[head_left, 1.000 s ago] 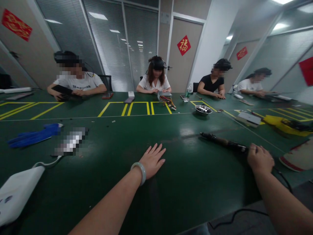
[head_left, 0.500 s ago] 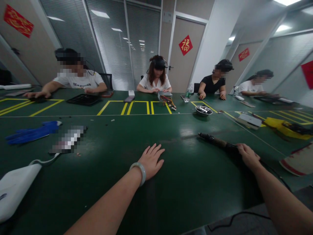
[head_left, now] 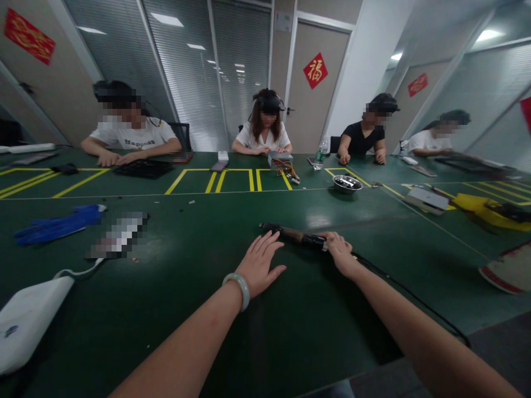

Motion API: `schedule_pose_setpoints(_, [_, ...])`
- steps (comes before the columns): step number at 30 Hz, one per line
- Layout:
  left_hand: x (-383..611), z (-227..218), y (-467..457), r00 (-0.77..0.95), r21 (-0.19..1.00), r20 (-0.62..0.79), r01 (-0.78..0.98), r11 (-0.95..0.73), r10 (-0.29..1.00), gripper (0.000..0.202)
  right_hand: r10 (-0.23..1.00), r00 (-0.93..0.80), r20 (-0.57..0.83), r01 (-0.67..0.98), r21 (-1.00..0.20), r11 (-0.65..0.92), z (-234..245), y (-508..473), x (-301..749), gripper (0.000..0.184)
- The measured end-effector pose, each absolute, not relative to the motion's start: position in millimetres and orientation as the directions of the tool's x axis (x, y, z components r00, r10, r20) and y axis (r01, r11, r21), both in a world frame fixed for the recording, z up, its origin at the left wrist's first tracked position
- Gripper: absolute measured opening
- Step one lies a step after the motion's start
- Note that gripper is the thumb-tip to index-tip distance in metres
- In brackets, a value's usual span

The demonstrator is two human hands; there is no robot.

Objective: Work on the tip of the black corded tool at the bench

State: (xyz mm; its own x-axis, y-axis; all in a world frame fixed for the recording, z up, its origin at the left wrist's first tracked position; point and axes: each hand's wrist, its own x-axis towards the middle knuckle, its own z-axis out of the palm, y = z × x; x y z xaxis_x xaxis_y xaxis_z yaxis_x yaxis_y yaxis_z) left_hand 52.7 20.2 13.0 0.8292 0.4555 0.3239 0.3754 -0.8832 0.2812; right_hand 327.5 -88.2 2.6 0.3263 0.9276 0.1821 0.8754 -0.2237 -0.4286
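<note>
Dark rod-shaped tool [head_left: 292, 234] lies flat on the green table [head_left: 315, 320], near centre and just ahead of both hands, long axis running left to right. A black cord [head_left: 409, 294] trails from its right end across the table toward the near right edge.

Right hand [head_left: 339, 253]: fingers curled over the tool's right end, grasping it there. Forearm comes in from lower right, over the cord.

Left hand [head_left: 260, 266]: palm down on the table, fingers spread and relaxed, holding nothing. Fingertips reach just beside the tool's left end; contact cannot be told. Pale bangle [head_left: 238, 287] on the wrist.

Farther out:
- metal bowl [head_left: 347, 183] beyond the tool, to the right
- yellow tape lines [head_left: 232, 179] marking boxes mid-table
- blue glove [head_left: 58, 225] well to the left
- white device [head_left: 29, 318] with a cable at near left

Several people sit along the far side, hands on the table.
</note>
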Motion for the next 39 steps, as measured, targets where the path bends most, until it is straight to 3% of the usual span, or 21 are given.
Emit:
schedule_pose_setpoints(5, [51.4, 13.5, 24.6, 0.818, 0.268, 0.349, 0.381, -0.885, 0.458, 0.052, 0.984, 0.106, 0.141, 0.880, -0.474, -0.027, 4.2, -54.6, 242.0, 0.049])
schedule_pose_setpoints(10, [45.9, 14.4, 30.5, 0.782, 0.331, 0.322, 0.435, -0.837, 0.534, 0.045, 0.986, -0.098, 0.133, 0.823, -0.547, 0.156, 5.8, -41.8, 204.4, 0.050])
schedule_pose_setpoints(13, [43.1, 16.7, 31.6, 0.785, 0.319, 0.295, 0.457, -0.830, 0.545, 0.046, 0.974, -0.159, 0.163, 0.846, -0.485, 0.219, 15.5, -54.6, 212.0, 0.065])
schedule_pose_setpoints(16, [42.7, 17.2, 30.9, 0.796, 0.285, 0.290, 0.458, -0.842, 0.532, 0.043, 0.974, -0.115, 0.194, 0.922, -0.343, 0.178, 28.1, -74.3, 231.9, 0.080])
schedule_pose_setpoints(23, [44.0, 19.3, 27.1, 0.791, 0.294, 0.299, 0.456, -0.840, 0.534, 0.035, 0.995, 0.008, 0.096, 0.986, -0.164, 0.008, 40.6, -94.9, 268.3, 0.020])
schedule_pose_setpoints(27, [42.5, 24.2, 25.5, 0.800, 0.304, 0.298, 0.438, -0.846, 0.521, 0.033, 1.000, -0.001, 0.021, 0.990, -0.138, 0.003, 44.9, -94.9, 269.7, 0.010])
schedule_pose_setpoints(32, [40.9, 30.7, 22.7, 0.824, 0.301, 0.273, 0.417, -0.858, 0.496, 0.031, 0.997, 0.071, 0.040, 0.984, -0.169, -0.063, 45.7, -92.3, 266.7, 0.011])
schedule_pose_setpoints(36, [40.8, 33.1, 21.2, 0.836, 0.267, 0.257, 0.420, -0.867, 0.484, 0.029, 0.936, 0.266, 0.231, 0.942, -0.267, -0.201, 41.2, -84.5, 255.9, 0.016])
schedule_pose_setpoints(39, [40.5, 33.7, 20.2, 0.839, 0.247, 0.251, 0.427, -0.870, 0.483, 0.027, 0.883, 0.324, 0.340, 0.913, -0.357, -0.198, 36.5, -78.3, 245.6, 0.018])
